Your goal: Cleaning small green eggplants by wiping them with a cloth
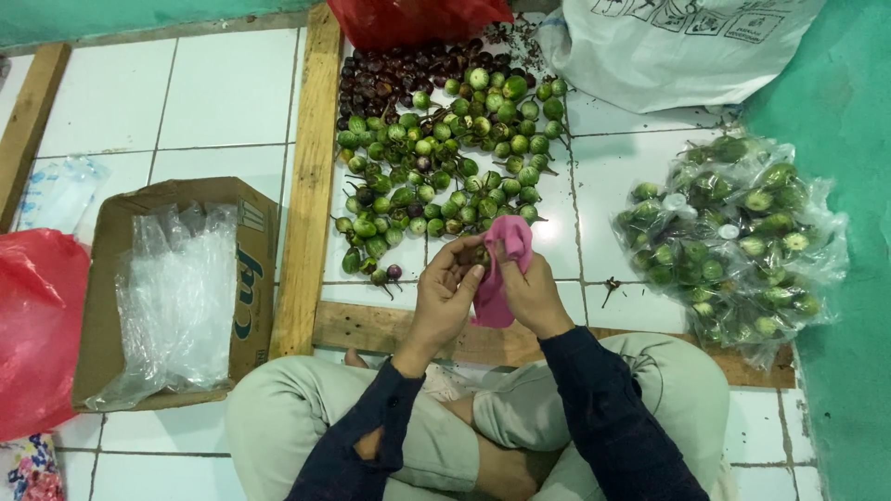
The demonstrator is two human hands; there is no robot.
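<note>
My left hand holds a small round green eggplant at its fingertips. My right hand presses a pink cloth against that eggplant. Both hands hover just in front of a heap of small green eggplants spread on the white tiled floor, with a patch of dark purple ones at the far side. I sit cross-legged, knees in pale trousers, sleeves dark blue.
Clear bags packed with green eggplants lie to the right. A cardboard box of clear plastic bags stands at left beside a red plastic bag. Wooden slats frame the heap. A white sack and another red bag lie beyond.
</note>
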